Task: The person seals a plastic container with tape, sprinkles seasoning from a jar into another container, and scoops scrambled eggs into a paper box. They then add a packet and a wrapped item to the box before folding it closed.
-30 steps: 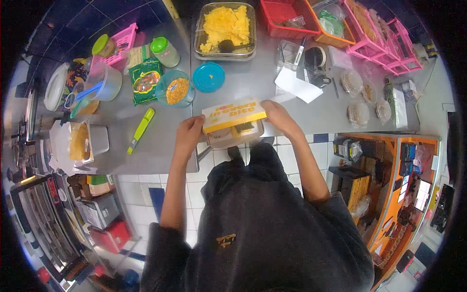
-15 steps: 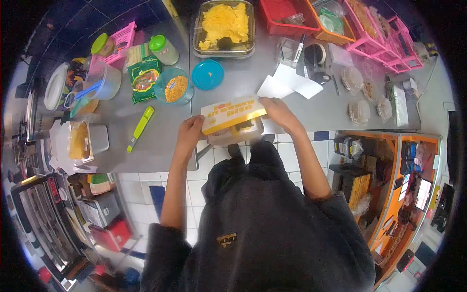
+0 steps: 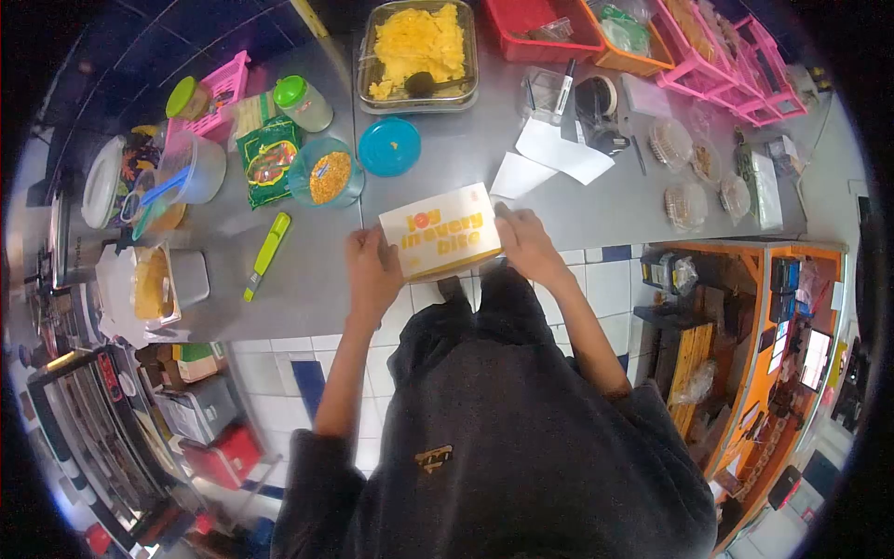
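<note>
A small white food box (image 3: 441, 229) with yellow lettering reading "joy in every bite" is at the front edge of the steel table, its printed top facing up. My left hand (image 3: 374, 268) grips its left side, fingers curled at the edge. On the opposite side, my right hand (image 3: 529, 244) is closed around the right end, thumb and fingers at the edge. The printed top hides whatever is inside. A green-handled cutter (image 3: 267, 255) lies on the table to the left of my left hand. White paper sheets (image 3: 562, 154) lie beyond my right hand.
Behind the box are a turquoise lid (image 3: 390, 147), a tub of orange-brown crumbs (image 3: 328, 177) and a glass dish of yellow food (image 3: 419, 47). Clear clamshell packs (image 3: 684, 207) sit at the right. A lined metal tin (image 3: 191, 279) stands at the left; an orange shelf (image 3: 745, 410) is below right.
The printed cover was tilted with the clear container showing beneath it; now it lies flatter over the container and its lettering faces me. Both hands have shifted to the box's sides.
</note>
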`<state>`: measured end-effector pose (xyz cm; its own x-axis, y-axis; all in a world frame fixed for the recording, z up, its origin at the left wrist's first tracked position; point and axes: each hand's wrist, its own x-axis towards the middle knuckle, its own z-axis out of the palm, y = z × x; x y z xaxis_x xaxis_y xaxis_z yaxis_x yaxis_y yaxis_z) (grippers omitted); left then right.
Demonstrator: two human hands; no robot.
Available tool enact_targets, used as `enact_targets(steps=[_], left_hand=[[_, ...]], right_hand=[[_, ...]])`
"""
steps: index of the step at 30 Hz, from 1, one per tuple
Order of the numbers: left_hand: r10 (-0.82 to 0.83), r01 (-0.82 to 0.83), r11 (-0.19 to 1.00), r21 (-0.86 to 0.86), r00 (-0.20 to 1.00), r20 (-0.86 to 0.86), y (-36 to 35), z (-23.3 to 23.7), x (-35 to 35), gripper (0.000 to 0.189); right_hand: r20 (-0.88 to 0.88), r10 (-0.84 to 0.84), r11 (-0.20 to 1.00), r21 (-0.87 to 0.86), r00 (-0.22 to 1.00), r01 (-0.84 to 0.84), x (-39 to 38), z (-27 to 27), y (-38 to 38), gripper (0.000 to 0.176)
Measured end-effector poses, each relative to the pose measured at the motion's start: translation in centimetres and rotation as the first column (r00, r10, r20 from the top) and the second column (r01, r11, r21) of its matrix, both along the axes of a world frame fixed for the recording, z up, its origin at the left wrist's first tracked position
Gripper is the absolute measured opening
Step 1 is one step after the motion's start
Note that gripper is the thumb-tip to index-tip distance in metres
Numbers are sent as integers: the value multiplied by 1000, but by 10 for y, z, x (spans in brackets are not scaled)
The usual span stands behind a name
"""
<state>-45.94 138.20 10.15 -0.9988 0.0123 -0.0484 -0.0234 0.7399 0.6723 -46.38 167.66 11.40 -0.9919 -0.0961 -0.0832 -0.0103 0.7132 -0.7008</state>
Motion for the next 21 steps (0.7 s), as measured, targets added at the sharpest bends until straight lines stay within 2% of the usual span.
enact_targets(steps=[1,3,4,6,10,12,17,19,21], left_hand=[[-5,5,1000,1,1000,2,3,20,-5,48],[-314,300,947,-111,938,-146,6,64,-16,71],[-323,309,944,-111,936,-142,7,67,-19,71],[-586,545,771,-330,810,-30,7,69,-29,84],[-683,633,676,-378,730,3,12,73,-41,86],[-729,666,571,-481,680,76,16,74,-42,84],[-757,663,512,-546,649,78,17,72,-41,81],[-763,664,505,-551,642,76,18,73,-42,82],[-771,670,471,-574,629,101,16,73,-42,80]], right_hand=[[2,-5,1000,1,1000,5,8,9,0,51],[185,-84,989,-107,979,105,22,23,-4,53],[165,-52,972,-218,985,88,27,18,-6,50],[161,-97,960,-246,982,135,29,18,-14,48],[176,-216,919,-295,961,260,28,12,-21,46],[168,-228,916,-298,959,270,29,8,-21,47],[76,-254,901,-345,964,264,28,4,-25,45],[155,-336,888,-277,929,367,26,1,-24,41],[203,-343,866,-311,917,392,22,-7,-22,39]])
